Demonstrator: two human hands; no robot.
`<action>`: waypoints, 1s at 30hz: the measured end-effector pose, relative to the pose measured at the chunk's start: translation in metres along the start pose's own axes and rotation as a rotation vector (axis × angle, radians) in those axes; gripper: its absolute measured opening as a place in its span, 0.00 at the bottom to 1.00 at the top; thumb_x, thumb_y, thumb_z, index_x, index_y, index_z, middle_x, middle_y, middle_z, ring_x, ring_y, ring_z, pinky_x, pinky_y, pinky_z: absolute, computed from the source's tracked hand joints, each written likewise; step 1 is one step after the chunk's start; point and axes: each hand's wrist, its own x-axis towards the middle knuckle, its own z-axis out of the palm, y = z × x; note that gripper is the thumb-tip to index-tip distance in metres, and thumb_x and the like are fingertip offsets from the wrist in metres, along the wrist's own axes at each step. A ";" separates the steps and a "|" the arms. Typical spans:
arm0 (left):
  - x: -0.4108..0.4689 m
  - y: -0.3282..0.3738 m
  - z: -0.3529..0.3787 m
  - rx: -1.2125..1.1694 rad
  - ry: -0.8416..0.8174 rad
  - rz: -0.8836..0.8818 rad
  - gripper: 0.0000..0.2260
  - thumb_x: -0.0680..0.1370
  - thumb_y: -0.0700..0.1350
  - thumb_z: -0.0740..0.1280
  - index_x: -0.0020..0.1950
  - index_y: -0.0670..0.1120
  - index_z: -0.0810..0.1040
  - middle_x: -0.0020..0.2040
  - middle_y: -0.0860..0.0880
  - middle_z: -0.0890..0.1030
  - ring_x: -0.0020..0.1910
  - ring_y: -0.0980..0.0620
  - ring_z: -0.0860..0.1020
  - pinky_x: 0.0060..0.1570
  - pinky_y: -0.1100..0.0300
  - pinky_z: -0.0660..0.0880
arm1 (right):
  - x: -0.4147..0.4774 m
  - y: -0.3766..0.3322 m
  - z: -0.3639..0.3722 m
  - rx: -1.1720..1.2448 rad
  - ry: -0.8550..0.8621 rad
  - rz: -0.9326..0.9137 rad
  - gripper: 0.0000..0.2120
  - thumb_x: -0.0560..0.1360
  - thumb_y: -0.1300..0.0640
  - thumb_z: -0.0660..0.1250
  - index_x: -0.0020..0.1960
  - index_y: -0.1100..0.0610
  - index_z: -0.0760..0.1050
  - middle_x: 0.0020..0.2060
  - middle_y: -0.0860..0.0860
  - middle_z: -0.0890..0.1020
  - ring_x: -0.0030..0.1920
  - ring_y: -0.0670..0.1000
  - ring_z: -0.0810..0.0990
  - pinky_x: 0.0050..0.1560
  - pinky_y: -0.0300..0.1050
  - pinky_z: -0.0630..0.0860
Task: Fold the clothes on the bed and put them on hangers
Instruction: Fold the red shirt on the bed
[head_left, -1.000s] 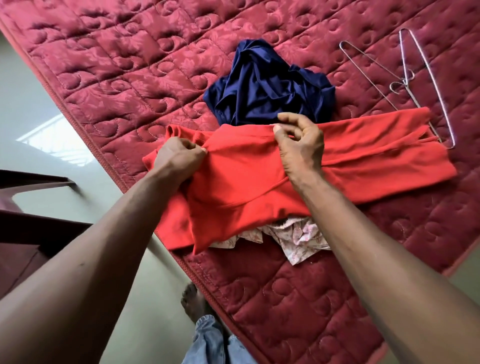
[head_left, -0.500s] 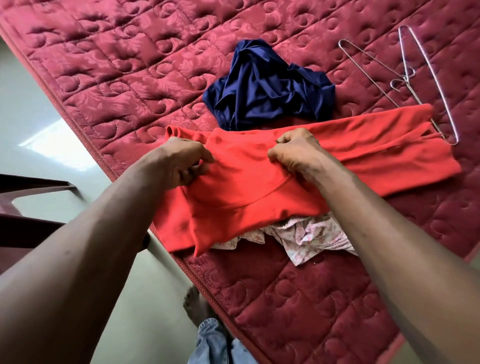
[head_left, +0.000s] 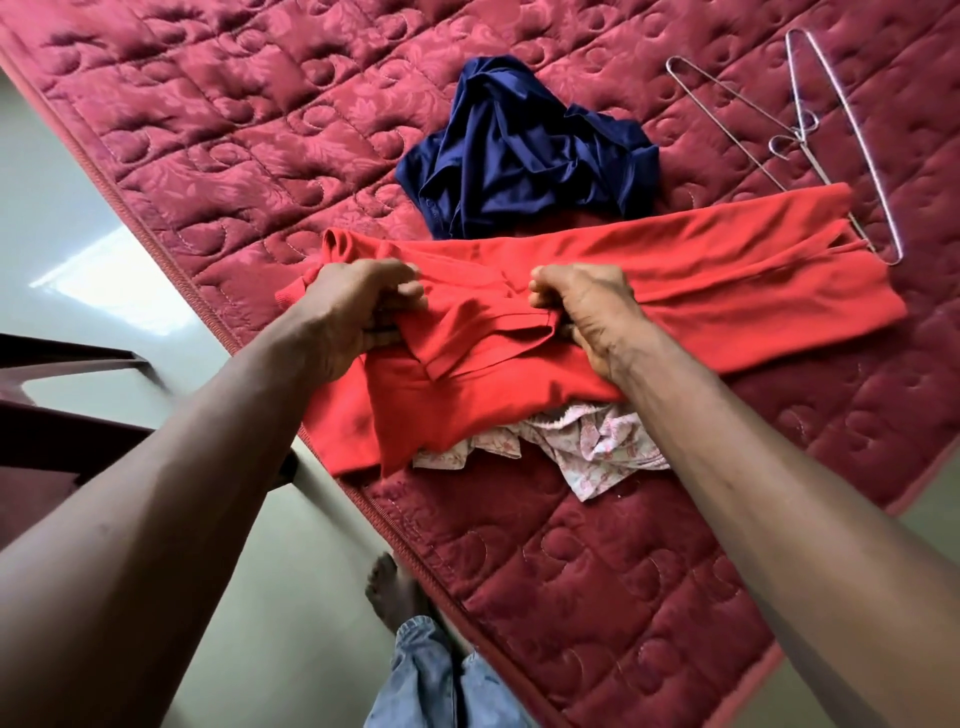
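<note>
Two fists, left hand and right hand, clutched the red fabric shirt; tension between them seemed key, imo.

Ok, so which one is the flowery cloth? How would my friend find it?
Start at the dark red quilted mattress and find the bright red garment gripped by the left hand and right hand. Poking out from under its near edge, between the forearms, is the crumpled pale floral cloth. It is the only light, patterned fabric; the navy blue garment beyond is plain.
</note>
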 end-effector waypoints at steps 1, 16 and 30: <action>-0.001 -0.003 0.002 0.017 0.043 0.039 0.05 0.78 0.40 0.70 0.43 0.49 0.82 0.43 0.50 0.84 0.40 0.54 0.81 0.46 0.56 0.80 | 0.001 0.001 0.002 -0.023 0.011 -0.009 0.02 0.62 0.55 0.73 0.34 0.52 0.85 0.37 0.51 0.87 0.40 0.51 0.84 0.46 0.50 0.81; -0.044 -0.041 0.022 1.054 0.378 0.628 0.14 0.77 0.58 0.70 0.59 0.54 0.79 0.60 0.47 0.75 0.63 0.43 0.73 0.61 0.46 0.73 | -0.039 0.010 -0.007 -1.113 -0.069 -0.526 0.18 0.68 0.48 0.72 0.58 0.42 0.80 0.59 0.45 0.75 0.63 0.52 0.69 0.63 0.50 0.68; -0.060 -0.067 0.005 1.388 0.044 0.870 0.08 0.74 0.52 0.60 0.43 0.48 0.68 0.41 0.50 0.77 0.39 0.42 0.79 0.38 0.52 0.74 | -0.035 0.030 -0.053 -1.197 -0.143 -1.004 0.07 0.76 0.56 0.70 0.54 0.55 0.77 0.50 0.50 0.79 0.46 0.55 0.82 0.46 0.50 0.82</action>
